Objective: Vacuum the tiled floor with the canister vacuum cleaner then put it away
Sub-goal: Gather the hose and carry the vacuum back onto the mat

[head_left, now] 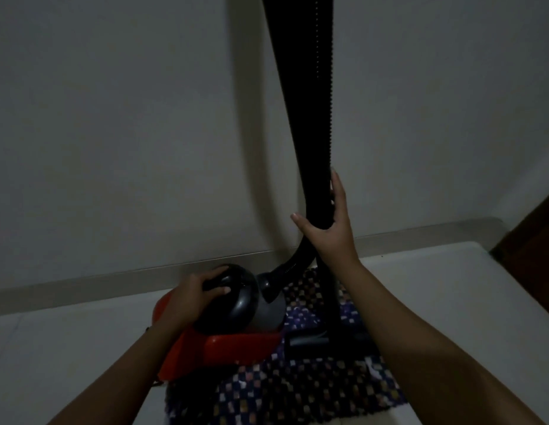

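Your left hand [196, 294] clamps the vacuum [233, 332] steady on the mat's [297, 391] far-left corner; your right hand [327, 228] wraps the hose [310, 148], keeping it upright.

The hose [301, 87] runs out of the top edge, so its upper end is unseen. The left hand [190, 299] covers part of the canister [236, 302] top. The rug [297, 388] is cut by the bottom edge, and the dim light blurs its pattern. The floor head [310, 343] is too dark to make out.

Two bare forearms, no sleeves; left hand [192, 297] and right hand [327, 223] ungloved, ringless
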`<control>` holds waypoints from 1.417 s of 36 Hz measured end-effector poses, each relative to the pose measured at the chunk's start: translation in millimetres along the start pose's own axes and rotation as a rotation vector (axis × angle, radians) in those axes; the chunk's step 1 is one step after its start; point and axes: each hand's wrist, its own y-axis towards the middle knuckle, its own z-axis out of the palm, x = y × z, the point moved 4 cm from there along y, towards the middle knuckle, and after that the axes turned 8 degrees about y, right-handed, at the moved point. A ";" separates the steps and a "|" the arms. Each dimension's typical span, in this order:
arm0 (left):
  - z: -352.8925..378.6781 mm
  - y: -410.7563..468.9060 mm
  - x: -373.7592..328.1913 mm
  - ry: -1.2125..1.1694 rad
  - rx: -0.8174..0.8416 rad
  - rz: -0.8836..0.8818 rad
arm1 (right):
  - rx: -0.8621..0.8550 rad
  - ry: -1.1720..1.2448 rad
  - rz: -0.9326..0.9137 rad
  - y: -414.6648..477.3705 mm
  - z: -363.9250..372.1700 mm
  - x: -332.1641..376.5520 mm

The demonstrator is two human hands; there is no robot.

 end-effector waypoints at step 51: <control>19.5 20.2 27.4 -0.196 0.024 0.009 | -0.119 0.057 -0.293 -25.7 48.1 59.5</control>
